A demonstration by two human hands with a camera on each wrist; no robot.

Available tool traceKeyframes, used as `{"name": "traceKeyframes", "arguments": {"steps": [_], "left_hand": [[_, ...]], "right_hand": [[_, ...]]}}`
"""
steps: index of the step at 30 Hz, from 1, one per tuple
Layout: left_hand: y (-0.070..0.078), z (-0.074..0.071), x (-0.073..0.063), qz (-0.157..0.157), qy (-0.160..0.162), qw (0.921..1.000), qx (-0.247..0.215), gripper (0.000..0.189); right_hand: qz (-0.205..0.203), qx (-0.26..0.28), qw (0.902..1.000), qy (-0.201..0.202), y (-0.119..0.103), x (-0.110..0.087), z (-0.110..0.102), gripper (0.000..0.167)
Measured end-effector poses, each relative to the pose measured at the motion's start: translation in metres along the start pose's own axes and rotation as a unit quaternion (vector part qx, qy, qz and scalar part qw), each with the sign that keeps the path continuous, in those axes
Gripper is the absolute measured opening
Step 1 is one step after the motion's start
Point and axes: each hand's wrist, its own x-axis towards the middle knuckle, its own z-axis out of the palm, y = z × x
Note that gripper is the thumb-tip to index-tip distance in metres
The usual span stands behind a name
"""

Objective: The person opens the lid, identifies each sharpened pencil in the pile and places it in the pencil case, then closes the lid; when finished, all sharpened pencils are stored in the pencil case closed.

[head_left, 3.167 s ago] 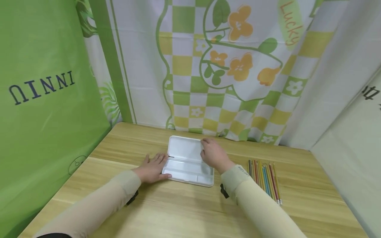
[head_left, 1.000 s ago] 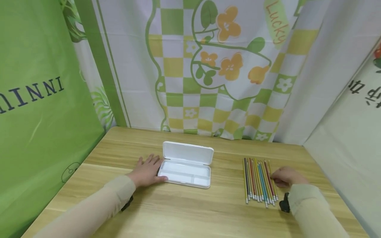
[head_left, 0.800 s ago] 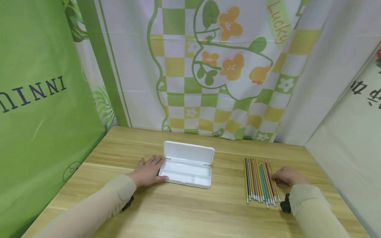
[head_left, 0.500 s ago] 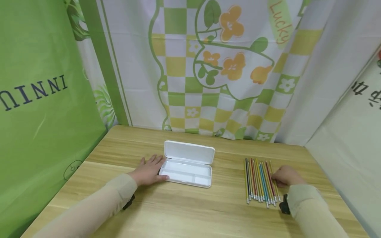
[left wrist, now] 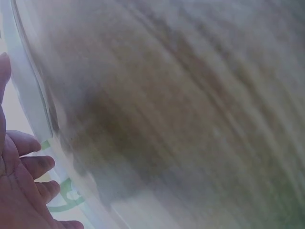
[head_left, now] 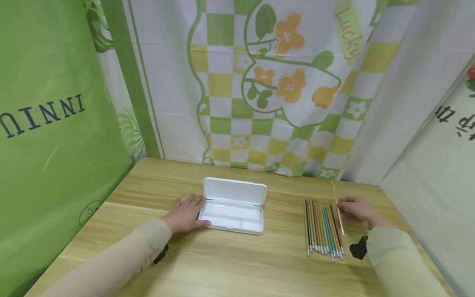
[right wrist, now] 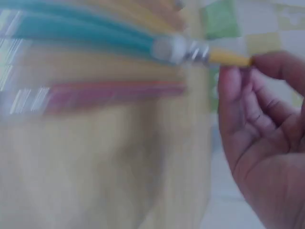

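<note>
My right hand (head_left: pixel 357 210) pinches a yellow pencil (head_left: pixel 335 194) between thumb and fingers, at the right side of a row of pencils (head_left: pixel 323 231). In the right wrist view the held pencil's white eraser (right wrist: pixel 174 49) and metal band point toward the camera. The row lies side by side on the table, eraser ends toward me, in yellow, black, red and blue. My left hand (head_left: pixel 185 214) lies flat with spread fingers at the left end of a white pencil case (head_left: pixel 230 218). The case's lid (head_left: pixel 234 191) stands raised at the back, and its compartments hold nothing.
The wooden table (head_left: pixel 222 264) carries the case at the middle and the pencils to its right. Behind it hangs a patterned curtain (head_left: pixel 237 86). A green cloth (head_left: pixel 55 165) borders the left side, a pale printed cloth (head_left: pixel 438 165) the right.
The right hand left the case lid, went to the pencils, and has now lifted a yellow pencil off the row's right side. The left hand stays by the case.
</note>
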Motion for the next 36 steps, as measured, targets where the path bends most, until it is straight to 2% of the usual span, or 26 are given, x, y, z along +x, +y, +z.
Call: {"name": "traceKeyframes", "arguments": {"steps": [3, 7, 9, 13, 15, 18, 23, 29, 32, 36], "left_hand": [[0.000, 0.000, -0.001, -0.001, 0.001, 1.0000, -0.002, 0.092], [0.002, 0.000, -0.001, 0.000, 0.003, 1.0000, -0.006, 0.092], [0.002, 0.000, -0.001, 0.000, 0.004, 0.9999, -0.009, 0.092], [0.001, 0.000, -0.002, -0.002, 0.002, 1.0000, -0.007, 0.093], [0.001, 0.001, -0.002, -0.005, 0.002, 1.0000, -0.004, 0.093], [0.000, 0.002, -0.001, -0.004, 0.006, 1.0000, -0.007, 0.093], [-0.001, 0.005, 0.000, -0.009, 0.007, 0.9999, -0.006, 0.093], [-0.002, 0.009, 0.003, -0.018, -0.001, 0.9996, -0.021, 0.093], [-0.002, 0.009, 0.003, -0.020, -0.001, 0.9996, -0.022, 0.093], [-0.001, 0.007, 0.001, -0.024, 0.000, 0.9995, -0.020, 0.092]], "right_hand": [[-0.024, 0.064, 0.9971, -0.034, -0.022, 0.005, 0.011, 0.033], [-0.053, 0.133, 0.9859, -0.086, -0.049, 0.011, 0.033, 0.018], [-0.075, 0.154, 0.9781, -0.118, -0.063, 0.013, 0.048, 0.012], [-0.111, 0.170, 0.9634, -0.175, -0.085, 0.018, 0.079, 0.020], [-0.121, 0.156, 0.9619, -0.189, -0.094, 0.022, 0.093, 0.020], [-0.130, 0.109, 0.9650, -0.200, -0.107, 0.027, 0.116, 0.018], [-0.155, -0.008, 0.9665, -0.205, -0.120, 0.035, 0.153, 0.034], [-0.171, -0.072, 0.9603, -0.208, -0.124, 0.044, 0.194, 0.031], [-0.178, -0.123, 0.9578, -0.189, -0.122, 0.049, 0.209, 0.027], [-0.209, -0.207, 0.9429, -0.157, -0.118, 0.058, 0.227, 0.022]]}}
